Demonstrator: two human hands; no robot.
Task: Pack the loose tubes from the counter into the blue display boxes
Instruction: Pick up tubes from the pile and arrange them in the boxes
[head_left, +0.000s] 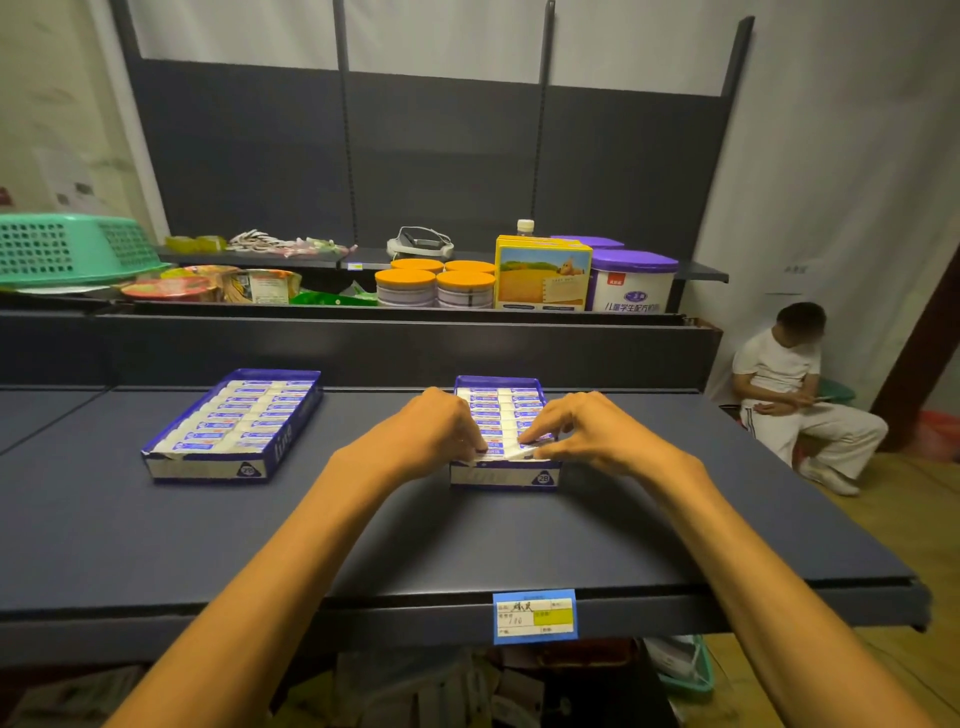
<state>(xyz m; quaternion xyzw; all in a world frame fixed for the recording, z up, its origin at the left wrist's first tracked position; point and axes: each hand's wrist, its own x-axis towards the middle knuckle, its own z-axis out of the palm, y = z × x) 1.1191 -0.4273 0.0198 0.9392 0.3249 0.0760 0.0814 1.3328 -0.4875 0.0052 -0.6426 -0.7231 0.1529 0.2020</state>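
Two blue display boxes stand on the dark counter. The left box (234, 467) is filled with rows of white-and-blue tubes (244, 415) and nobody touches it. The right box (504, 475) is also packed with tubes (501, 408). Both my hands rest on its near end. My left hand (431, 426) presses its fingertips on the left end of the frontmost tube (506, 451). My right hand (582, 423) pinches the right end of that same tube, which lies slightly tilted on the front row. No loose tubes show on the counter.
A raised dark ledge runs behind the boxes. The shelf beyond holds orange-lidded tins (434, 283), a yellow carton (543, 273), a purple-lidded tub (631, 280) and a green basket (67, 249). A person sits at the right (789, 395). A blue price label (535, 616) hangs on the counter's front edge.
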